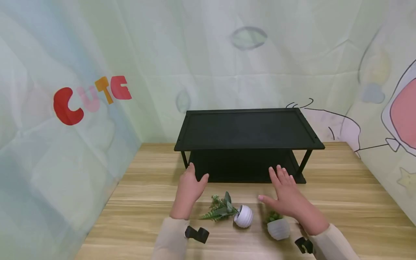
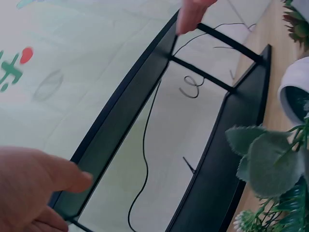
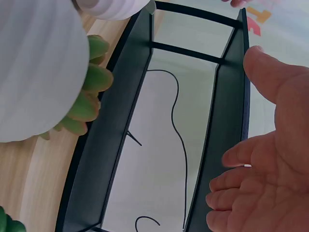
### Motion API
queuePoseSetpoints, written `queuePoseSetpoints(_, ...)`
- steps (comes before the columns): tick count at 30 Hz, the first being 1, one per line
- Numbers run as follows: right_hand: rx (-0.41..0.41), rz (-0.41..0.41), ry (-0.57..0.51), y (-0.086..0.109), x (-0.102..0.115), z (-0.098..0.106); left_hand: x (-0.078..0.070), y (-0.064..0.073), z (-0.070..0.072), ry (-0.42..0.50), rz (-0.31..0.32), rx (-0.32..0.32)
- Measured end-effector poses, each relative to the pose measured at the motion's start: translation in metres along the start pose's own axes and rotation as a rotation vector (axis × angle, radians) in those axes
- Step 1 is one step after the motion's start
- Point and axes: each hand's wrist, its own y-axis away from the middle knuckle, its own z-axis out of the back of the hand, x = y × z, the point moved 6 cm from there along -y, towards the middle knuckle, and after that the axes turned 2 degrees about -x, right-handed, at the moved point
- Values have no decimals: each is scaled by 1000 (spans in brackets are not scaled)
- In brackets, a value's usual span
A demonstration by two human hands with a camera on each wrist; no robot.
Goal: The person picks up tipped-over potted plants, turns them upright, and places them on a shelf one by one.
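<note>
A black two-tier shelf [image 1: 248, 130] stands toward the back of the wooden table. My left hand [image 1: 191, 186] hovers before its front left corner, thumb spread from the fingers and nothing held. On the other side my right hand [image 1: 287, 195] reaches toward the front right corner, fingers straight and palm bare in the right wrist view. Between my forearms a white ribbed pot [image 1: 243, 216] lies on its side, its leafy green plant [image 1: 221, 207] pointing left. Partly under my right hand is a second white pot [image 1: 278, 229] with a succulent [image 1: 274, 216]. Whether either hand touches the shelf, I cannot tell.
The wooden tabletop [image 1: 146, 202] extends to both sides of the shelf. A printed cloth backdrop [image 1: 208, 54] hangs behind and along the left and right edges of the table. Black bands [image 1: 197, 234] sit at both wrists.
</note>
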Motion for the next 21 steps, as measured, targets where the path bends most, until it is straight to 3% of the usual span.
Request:
queuePoseSetpoints(5, -41, -39, 9, 1, -4, 3, 14, -8, 14, 89, 60, -132)
queuePoseSetpoints(9, -123, -50, 42, 3, -5, 7, 25, -14, 19, 140, 94, -199)
queuePoseSetpoints(15, -247, -40, 65, 8, -8, 11, 37, -22, 22, 194, 89, -293)
queuePoseSetpoints(21, -268, -60, 39, 14, -16, 8, 48, -28, 19, 274, 91, -353)
